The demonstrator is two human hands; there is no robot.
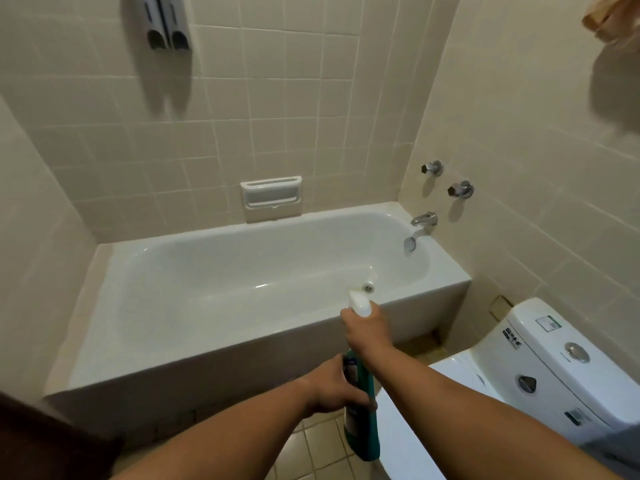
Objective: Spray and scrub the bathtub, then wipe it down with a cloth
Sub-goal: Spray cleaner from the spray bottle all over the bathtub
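The tub (pixel 194 348) is white and sits in a tiled alcove, its long near rim facing the person. A green bottle (pixel 363 427) is held in both hands in front of that rim, toward the tub's tap end, standing nearly upright. The left hand (pixel 337 386) wraps its fingers round the middle of the bottle. The right hand (pixel 367 327) closes round the neck just under the white spray head (pixel 360 304); whether a finger lies on the trigger cannot be told. The head reaches the level of the tub's near rim and points in toward the basin, just short of the drain (pixel 368 288).

At the tub's right end a chrome spout (pixel 424 219) juts from the wall over the rim, with an overflow plate (pixel 409 244) below it inside the basin and two taps (pixel 432 168) above. A soap dish (pixel 271 197) is set in the wall behind the tub's far rim. Two dark dispensers (pixel 168 22) hang high above its left half. A toilet (pixel 536 358) stands just right of the tub's front corner. High to the right of the tub is a blurred tan shape (pixel 613 19), too unclear to name.
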